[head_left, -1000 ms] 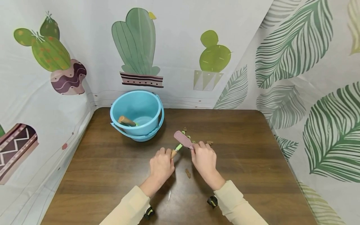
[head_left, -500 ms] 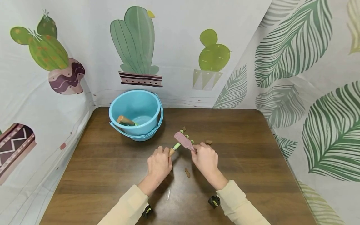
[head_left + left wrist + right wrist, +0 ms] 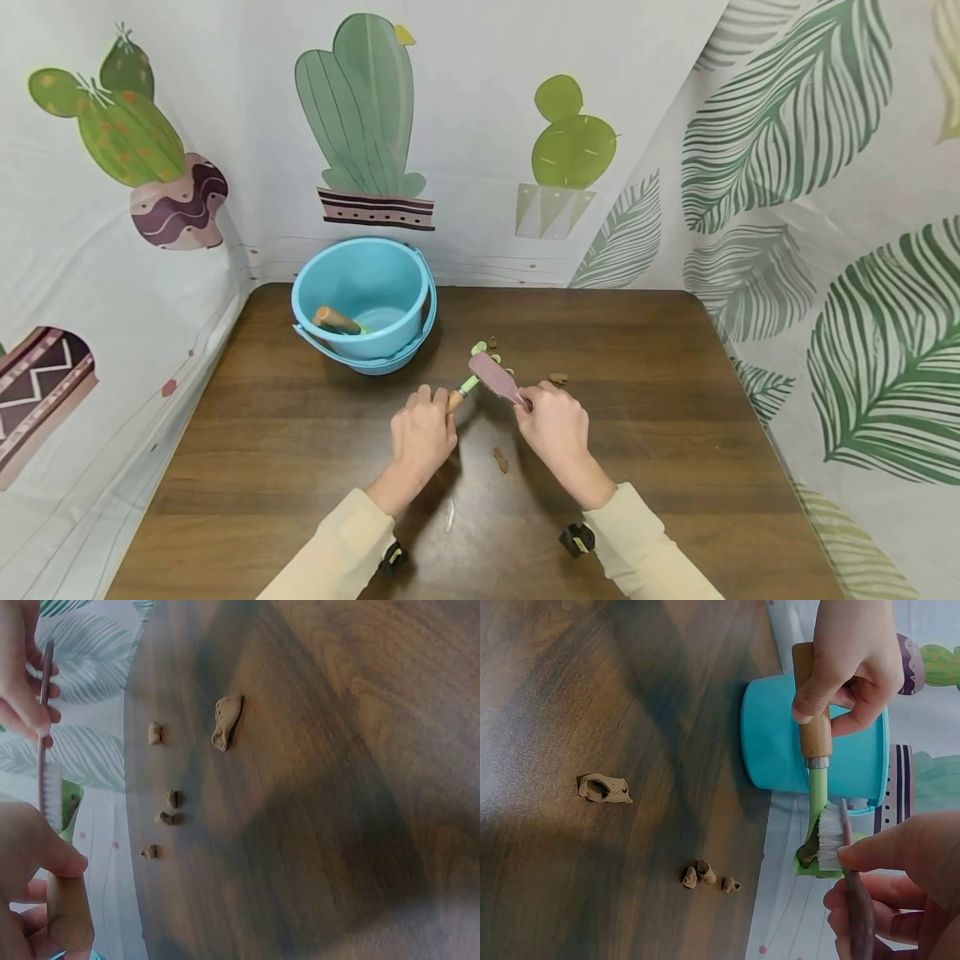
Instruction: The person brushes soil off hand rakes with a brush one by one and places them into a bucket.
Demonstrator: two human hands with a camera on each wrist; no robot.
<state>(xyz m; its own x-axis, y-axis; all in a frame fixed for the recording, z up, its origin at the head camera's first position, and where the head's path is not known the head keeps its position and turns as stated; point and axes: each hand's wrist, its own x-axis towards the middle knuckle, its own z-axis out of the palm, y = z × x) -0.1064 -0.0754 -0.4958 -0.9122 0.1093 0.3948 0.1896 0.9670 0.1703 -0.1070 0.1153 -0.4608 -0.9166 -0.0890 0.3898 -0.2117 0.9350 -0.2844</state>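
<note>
In the head view, my left hand (image 3: 422,433) grips the wooden handle of a small green garden rake (image 3: 468,385). My right hand (image 3: 555,427) holds a pink brush (image 3: 495,377) that lies across the rake's head, partly covering its green tines. White bristles (image 3: 830,838) face the rake in the right wrist view, right at its head, where brown dirt (image 3: 808,853) clings. Below the hands, brown clumps of dirt lie on the table, among them a longer piece (image 3: 500,459) and a smaller one (image 3: 558,378).
A light blue bucket (image 3: 390,342) stands at the back left of the brown wooden table (image 3: 645,467), its handle hanging down in front. Inside it leans another wooden-handled tool (image 3: 337,322). Behind the table hangs a cloth (image 3: 480,125) printed with cacti and leaves.
My left hand has shifted slightly left with the rake, and my right hand slightly right with the brush. More of the rake's far green tine now shows beyond the brush.
</note>
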